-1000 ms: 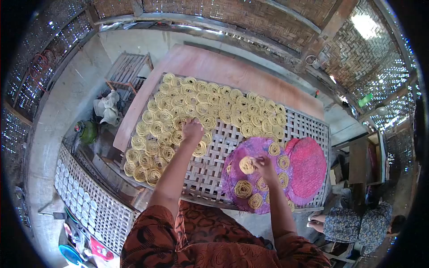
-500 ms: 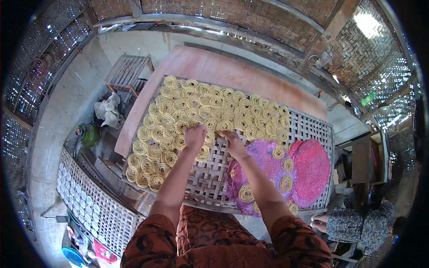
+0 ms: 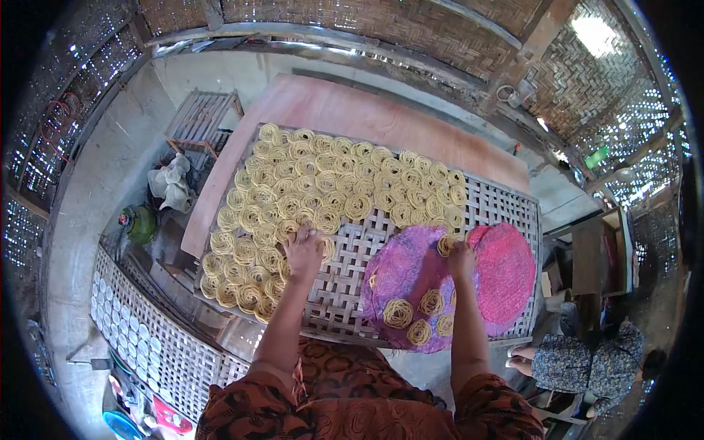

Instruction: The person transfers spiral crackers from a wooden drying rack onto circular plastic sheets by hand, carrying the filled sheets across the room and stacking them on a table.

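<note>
Many round nests of yellow noodles (image 3: 315,165) lie close together in rows on a woven bamboo tray (image 3: 352,257). My left hand (image 3: 304,253) rests with spread fingers on nests at the near edge of these rows. Over a purple mesh sheet (image 3: 411,268) on the tray, my right hand (image 3: 462,262) has its fingers closed at the edge of a noodle nest (image 3: 445,245); the hand partly covers the spot. Several more nests, one of them a loose noodle nest (image 3: 397,313), lie on the purple sheet. A pink mesh sheet (image 3: 506,279) is beside it.
The tray lies on a pinkish wooden board (image 3: 330,103). Another woven tray (image 3: 176,345) with pale round pieces stands at lower left. A green gas cylinder (image 3: 138,224) and a slatted wooden stand (image 3: 204,117) are at left. A person (image 3: 587,367) is at lower right.
My right hand has moved right, from the rows of noodle nests to the purple sheet. My left hand has come slightly nearer and its fingers have spread over the nests.
</note>
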Demonstrator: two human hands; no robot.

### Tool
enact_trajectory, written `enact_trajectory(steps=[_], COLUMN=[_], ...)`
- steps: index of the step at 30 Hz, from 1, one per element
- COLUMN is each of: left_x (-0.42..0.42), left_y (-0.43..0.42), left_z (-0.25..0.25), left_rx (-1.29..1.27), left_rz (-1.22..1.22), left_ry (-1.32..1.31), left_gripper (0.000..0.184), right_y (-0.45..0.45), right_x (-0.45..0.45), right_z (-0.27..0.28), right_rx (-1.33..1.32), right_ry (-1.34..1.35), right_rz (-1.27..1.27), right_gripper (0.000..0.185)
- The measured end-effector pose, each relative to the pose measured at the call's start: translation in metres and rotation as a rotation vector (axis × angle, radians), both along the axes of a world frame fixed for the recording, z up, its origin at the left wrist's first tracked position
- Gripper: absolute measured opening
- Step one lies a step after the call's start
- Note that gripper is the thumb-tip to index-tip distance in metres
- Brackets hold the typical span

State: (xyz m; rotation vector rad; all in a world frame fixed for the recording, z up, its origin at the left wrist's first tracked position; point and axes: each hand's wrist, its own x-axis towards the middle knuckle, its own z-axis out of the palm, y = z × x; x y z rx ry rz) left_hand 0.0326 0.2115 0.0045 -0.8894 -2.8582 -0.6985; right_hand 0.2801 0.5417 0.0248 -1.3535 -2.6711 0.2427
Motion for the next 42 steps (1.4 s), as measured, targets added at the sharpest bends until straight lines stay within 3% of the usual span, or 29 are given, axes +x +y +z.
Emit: enact_trajectory(steps=[1,3,4,6,8,11,13,14,16,20,22,24,25,27,29,31,33,34,36,37,41,42], left_x=[0.001,-0.004,-0.006,-0.01,-0.018,-0.02,-0.022,-0.024,-0.022,-0.024,-0.013,0.015,0.033,0.078,0.135,0.183,0.205,0.212,0.214,0.211,0.2,0.197], left_y=[-0.005,-0.005,-0.006,0.001,0.008,0.011,0.011,0.01,0.006,0.002,-0.006,-0.009,-0.009,0.002,0.024,0.045,0.054,0.056,0.062,0.064,0.073,0.074], left_z=[-0.005,-0.008,-0.011,-0.004,-0.003,0.005,0.012,0.013,0.005,0.001,0.014,0.006,0.002,0.01,0.006,-0.009,-0.003,0.001,0.008,0.012,0.01,0.009], left_rx=[-0.05,-0.07,-0.085,-0.057,-0.277,-0.322,-0.294,-0.232,-0.174,-0.15,0.016,-0.007,-0.027,0.086,0.162,0.231,0.151,0.069,0.005,-0.039,-0.093,-0.103], left_rz=[0.023,0.01,-0.005,-0.008,-0.076,-0.069,-0.069,-0.067,-0.066,-0.053,-0.047,-0.092,-0.137,-0.38,-0.642,-0.837,-0.843,-0.833,-0.849,-0.877,-0.909,-0.926], left_ry=[0.005,0.03,0.05,0.056,-0.001,-0.004,-0.035,-0.014,0.001,-0.014,-0.031,0.011,0.056,-0.293,-0.31,-0.319,-0.204,-0.092,-0.157,-0.142,-0.129,-0.135], left_gripper=[0.029,0.027,0.025,0.019,0.015,0.016,0.016,0.018,0.02,0.032,0.033,0.034,0.035,0.036,0.036,0.036,0.036,0.036,0.026,0.026,0.02,0.02], right_y=[0.0,0.0,-0.003,-0.042,-0.068,-0.112,-0.13,-0.137,-0.148,-0.15,-0.14,-0.1,-0.08,-0.032,-0.007,-0.006,-0.005,-0.005,-0.01,-0.014,-0.025,-0.022], right_x=[-0.001,-0.011,-0.017,-0.05,-0.078,-0.128,-0.153,-0.162,-0.172,-0.156,-0.126,-0.078,-0.055,0.002,0.048,0.053,0.053,0.053,0.045,0.039,0.023,0.021], right_z=[-0.002,-0.007,-0.012,0.014,0.027,0.034,0.026,0.021,0.009,-0.012,0.019,0.029,0.031,0.014,-0.014,-0.009,-0.001,0.005,0.017,0.021,0.039,0.038], right_rx=[-0.007,-0.276,-0.284,-0.928,-1.318,-1.297,-0.845,-0.849,-0.184,0.106,-0.091,-0.006,-0.026,0.096,0.224,0.161,0.1,0.019,-0.143,-0.091,-0.064,0.097], right_ry=[0.001,0.521,0.519,1.022,1.038,0.929,0.627,0.625,0.532,0.328,0.461,0.417,0.488,0.075,-0.159,-0.139,-0.115,0.034,0.338,0.436,0.412,0.332], right_rz=[-0.004,0.015,0.015,0.013,0.005,0.011,0.197,0.198,0.77,0.918,0.62,0.429,0.214,-0.151,-0.268,-0.297,-0.333,-0.34,-0.34,-0.308,-0.112,-0.069], right_gripper=[0.028,0.027,0.027,0.023,0.021,0.024,0.029,0.029,0.037,0.045,0.043,0.04,0.034,0.032,0.034,0.036,0.038,0.034,0.026,0.022,0.017,0.015])
